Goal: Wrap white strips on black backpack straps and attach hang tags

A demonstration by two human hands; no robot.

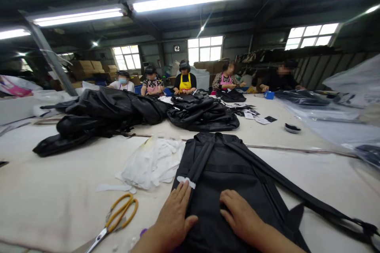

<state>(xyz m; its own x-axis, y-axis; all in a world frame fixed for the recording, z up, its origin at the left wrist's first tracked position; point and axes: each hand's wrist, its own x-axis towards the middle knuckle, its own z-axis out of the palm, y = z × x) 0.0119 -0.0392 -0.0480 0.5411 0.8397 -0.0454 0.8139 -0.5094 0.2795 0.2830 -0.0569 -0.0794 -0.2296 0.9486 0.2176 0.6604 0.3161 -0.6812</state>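
Note:
A black fabric bag (225,170) lies flat on the table in front of me, its straps running up and off to the right. My left hand (173,215) rests flat on its left side, fingers stretched out, just below a small white piece (186,181) on a strap. My right hand (240,215) lies palm down on the bag's middle, fingers bent slightly and apart. Neither hand holds anything.
Yellow-handled scissors (117,217) lie left of my hands. A heap of white pieces in clear plastic (152,162) sits beside the bag. Piles of black bags (101,116) (203,112) lie further back. Several people sit at the table's far end. Clear plastic sheets (335,122) are at right.

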